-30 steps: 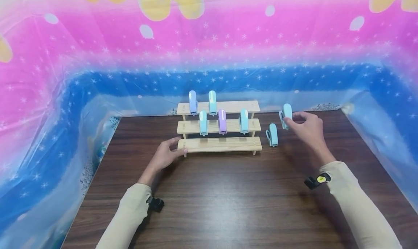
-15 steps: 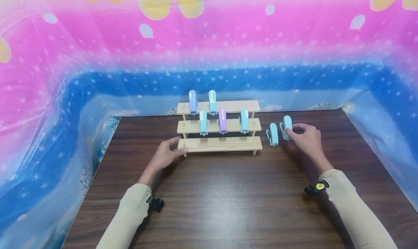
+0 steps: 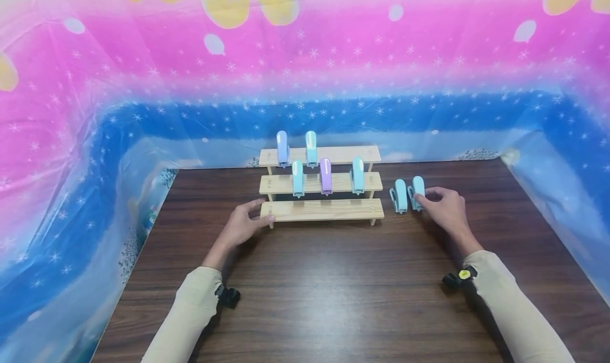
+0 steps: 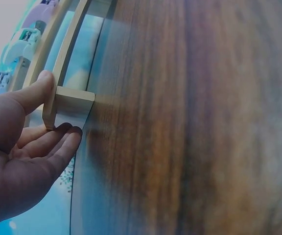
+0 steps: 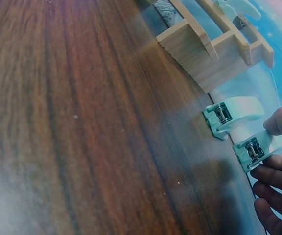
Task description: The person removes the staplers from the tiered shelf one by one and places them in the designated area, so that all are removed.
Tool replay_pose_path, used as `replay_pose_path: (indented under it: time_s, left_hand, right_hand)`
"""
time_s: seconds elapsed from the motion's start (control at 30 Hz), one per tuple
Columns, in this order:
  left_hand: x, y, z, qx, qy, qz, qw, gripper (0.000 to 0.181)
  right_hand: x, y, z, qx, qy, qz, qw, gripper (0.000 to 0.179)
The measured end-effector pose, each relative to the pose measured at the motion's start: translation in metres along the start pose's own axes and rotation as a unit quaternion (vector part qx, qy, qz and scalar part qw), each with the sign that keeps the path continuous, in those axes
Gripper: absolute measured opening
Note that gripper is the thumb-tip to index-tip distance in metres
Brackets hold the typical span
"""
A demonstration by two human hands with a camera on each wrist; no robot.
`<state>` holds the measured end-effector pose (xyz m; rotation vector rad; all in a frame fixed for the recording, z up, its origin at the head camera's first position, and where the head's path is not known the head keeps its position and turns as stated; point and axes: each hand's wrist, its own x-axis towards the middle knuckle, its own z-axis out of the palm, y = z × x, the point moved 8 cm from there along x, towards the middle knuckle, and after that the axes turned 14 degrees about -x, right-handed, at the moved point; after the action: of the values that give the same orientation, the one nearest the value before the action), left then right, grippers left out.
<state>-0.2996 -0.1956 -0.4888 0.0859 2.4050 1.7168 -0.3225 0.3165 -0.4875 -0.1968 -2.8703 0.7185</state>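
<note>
On my head feed the rack stands near the far edge of the bench, about midway along it. Its top shelf carries a blue stapler near the left end and a mint stapler just left of the middle; on the middle shelf I count a left mint one, a purple one and a right mint one, spaced apart. My left hand grips the left end of the bottom shelf, thumb on the board and fingers curled beneath, as the left wrist feed confirms. Off the rack's right end, toward the bench's far right corner, an outer stapler, also mint, sits in my right hand: thumb and forefinger close on its sides, nearly together but for its width, the other fingers loosely bent. I cannot tell whether the bench takes its weight. Just beside it, between it and the rack, an inner stapler of the same colour rests on the bench. On the right wrist feed both show their metal workings.
</note>
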Motion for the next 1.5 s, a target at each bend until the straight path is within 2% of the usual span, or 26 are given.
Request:
replay_pose_path:
  time_s: [0.6,0.8,0.97,1.23,1.5]
  left_hand:
    - [0.001,0.001,0.0,-0.015,-0.004,0.009,0.9998,0.072]
    - [0.002,0.001,0.0,-0.003,-0.004,0.015,0.9999,0.073]
    - [0.002,0.001,0.0,0.0,-0.005,0.016,0.9999,0.073]
    - [0.002,-0.001,0.001,0.002,-0.004,0.008,1.0,0.072]
    - [0.003,-0.001,0.0,0.008,0.0,0.008,0.9999,0.072]
  right_hand:
    - [0.002,0.007,0.007,-0.005,-0.021,-0.005,0.9998,0.071]
    - [0.001,0.008,0.007,0.007,-0.024,-0.002,0.9997,0.074]
    - [-0.001,0.008,-0.002,0.016,-0.017,0.0,0.9997,0.073]
    - [-0.002,0.0,-0.022,0.019,0.011,-0.021,0.9995,0.068]
    - [0.0,-0.025,-0.047,0.012,0.032,-0.044,0.9984,0.063]
